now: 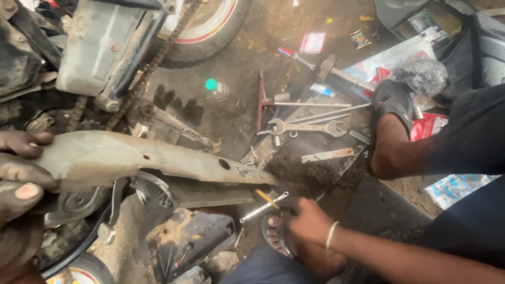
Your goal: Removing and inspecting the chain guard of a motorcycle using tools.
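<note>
My left hand (pixel 21 173) is at the left edge, thumb and fingers closed on the end of a long, mud-caked metal chain cover (pixel 152 160) that stretches right across a motorcycle's frame. My right hand (pixel 307 223), with a pale band on its wrist, reaches down to the dirt floor. Its curled fingers are at the end of a thin metal rod (pixel 263 208) and a small yellow-handled tool (pixel 266 198). I cannot tell whether they grip either. A sandalled foot (pixel 274 235) is just left of that hand.
A drive chain (pixel 152 63) and a rear wheel (pixel 210 31) are at the top. Spanners (pixel 307 127), a red-handled tool (pixel 261 100), a hammer (pixel 336 73) and packets lie on the ground at centre right. Another foot in a black sandal (pixel 392 131) rests beside them. A green-capped bottle (pixel 216 89) lies near.
</note>
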